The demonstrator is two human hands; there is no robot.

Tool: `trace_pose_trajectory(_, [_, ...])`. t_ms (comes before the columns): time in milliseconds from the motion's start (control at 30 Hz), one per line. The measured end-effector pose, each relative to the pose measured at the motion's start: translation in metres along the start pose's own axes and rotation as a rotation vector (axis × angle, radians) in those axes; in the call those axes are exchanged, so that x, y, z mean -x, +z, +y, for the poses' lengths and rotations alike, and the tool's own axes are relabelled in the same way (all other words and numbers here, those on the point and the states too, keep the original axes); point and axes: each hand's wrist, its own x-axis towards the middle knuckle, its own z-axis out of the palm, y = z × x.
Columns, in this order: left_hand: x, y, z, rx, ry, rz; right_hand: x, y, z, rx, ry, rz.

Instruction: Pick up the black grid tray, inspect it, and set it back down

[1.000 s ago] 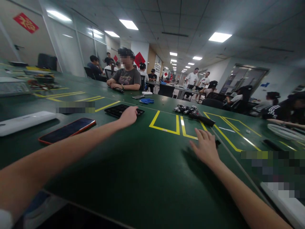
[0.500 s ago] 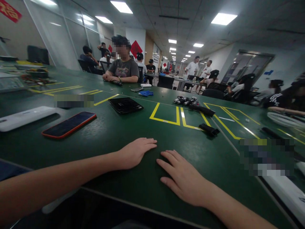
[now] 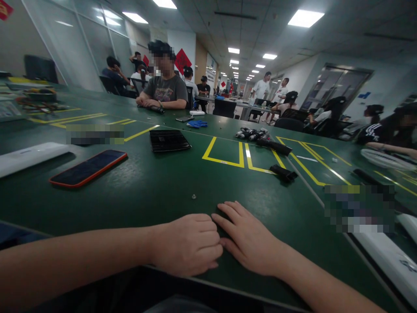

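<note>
My left hand (image 3: 187, 243) is closed over the near edge of the green table (image 3: 156, 191), its fingers curled under and meeting the right thumb. Whatever it may hold is hidden. Palm down on the tabletop lies my right hand (image 3: 246, 237), its fingers stretched and a little apart, holding nothing. A tiny silvery piece (image 3: 193, 197), too small to name, rests on the table just beyond both hands. Farther left is a phone in an orange case (image 3: 87, 168), face up. Past the hands sits a flat, shiny black tray-like piece (image 3: 170, 141).
Yellow tape (image 3: 224, 163) outlines boxes on the table. A black folded item (image 3: 283, 173) and a bundle of dark cables or tools (image 3: 252, 134) lie ahead. White devices (image 3: 35, 157) flank both sides. Blue gloves (image 3: 197, 124) lie near a seated person (image 3: 167, 89) opposite.
My left hand has drawn back toward the table edge and curled from stretched fingers to closed. The tiny silvery piece now shows where that hand was. My right hand stays nearly in place.
</note>
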Motion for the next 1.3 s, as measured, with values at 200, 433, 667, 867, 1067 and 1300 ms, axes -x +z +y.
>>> trace_pose_trajectory(200, [-0.012, 0.005, -0.003, 0.078, -0.036, -0.018, -0.001, 0.003, 0.0, 0.006, -0.014, 0.018])
trace_pose_trajectory(433, [0.007, -0.005, -0.033, -0.229, -0.104, 0.111, -0.002, -0.002, 0.027, 0.099, -0.077, 0.178])
trace_pose_trajectory(667, [0.05, -0.004, -0.111, -0.289, -0.62, 0.199, 0.004, -0.011, 0.143, 0.413, 0.339, 0.7])
trace_pose_trajectory(867, [0.057, 0.008, -0.133, -0.114, -0.821, 0.219, 0.015, -0.018, 0.208, 0.513, 0.846, 0.686])
trace_pose_trajectory(1067, [0.033, -0.002, -0.086, 0.016, -0.748, -0.208, 0.009, -0.017, 0.23, 0.385, 0.961, 0.297])
trace_pose_trajectory(1300, [0.027, 0.002, -0.062, -0.017, -0.666, -0.335, 0.01, -0.017, 0.237, 0.377, 0.94, 0.254])
